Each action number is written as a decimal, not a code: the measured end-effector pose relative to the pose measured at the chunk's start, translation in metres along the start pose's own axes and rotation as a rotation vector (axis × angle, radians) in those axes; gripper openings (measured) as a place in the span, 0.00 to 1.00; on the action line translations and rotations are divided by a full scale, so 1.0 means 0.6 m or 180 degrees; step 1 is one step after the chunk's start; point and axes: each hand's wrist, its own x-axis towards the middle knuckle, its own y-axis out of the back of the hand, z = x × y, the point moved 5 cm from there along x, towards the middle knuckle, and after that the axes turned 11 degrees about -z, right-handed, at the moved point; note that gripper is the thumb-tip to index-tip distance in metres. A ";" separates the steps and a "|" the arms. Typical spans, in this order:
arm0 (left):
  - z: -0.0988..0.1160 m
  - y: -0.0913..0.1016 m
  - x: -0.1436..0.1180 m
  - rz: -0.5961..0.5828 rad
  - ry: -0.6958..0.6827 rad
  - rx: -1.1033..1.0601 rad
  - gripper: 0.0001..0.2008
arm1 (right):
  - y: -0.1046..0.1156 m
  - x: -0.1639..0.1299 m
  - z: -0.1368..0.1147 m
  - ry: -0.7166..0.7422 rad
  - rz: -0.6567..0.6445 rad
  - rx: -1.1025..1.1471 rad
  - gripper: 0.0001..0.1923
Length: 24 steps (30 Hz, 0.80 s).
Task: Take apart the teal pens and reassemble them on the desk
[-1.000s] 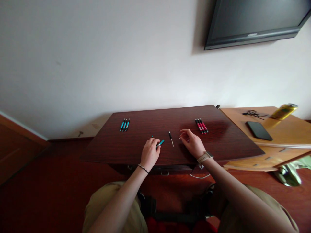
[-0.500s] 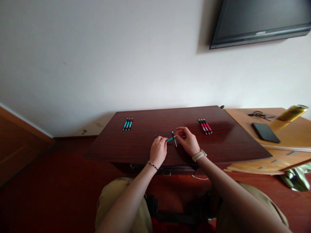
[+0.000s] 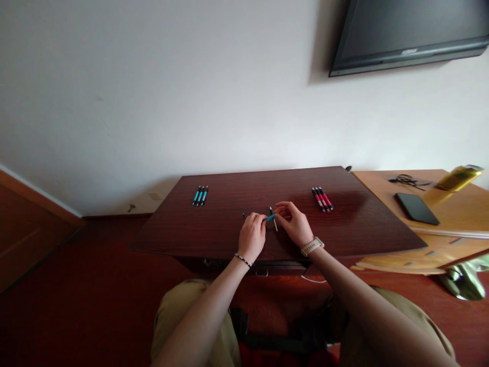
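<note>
Slim blue plastic pen barrel [image 3: 270, 218] pinched at bench centre between left hand [image 3: 252, 236] and right hand [image 3: 295, 224], both grips closed on it. Judged mid-assembly: thin dark refill [image 3: 273, 218] lying just beside, unfitted. Three finished blue pens [image 3: 200, 195] far left, three red pens [image 3: 323, 199] far right on dark wooden bench [image 3: 214, 229].

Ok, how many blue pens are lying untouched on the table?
3, side by side in one group at the far left of the dark table. A further blue barrel sits between both hands.
</note>
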 end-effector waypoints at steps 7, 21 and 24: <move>-0.006 0.003 0.002 0.0112 0.0029 -0.0288 0.10 | -0.006 -0.007 -0.009 0.0102 -0.0103 -0.0229 0.12; -0.022 0.003 0.005 0.0251 0.0196 -0.0586 0.10 | -0.017 -0.015 -0.040 0.0401 -0.0301 -0.0834 0.14; -0.024 0.003 0.005 0.0286 0.0198 -0.0605 0.10 | -0.019 -0.016 -0.046 0.0499 -0.0384 -0.0833 0.12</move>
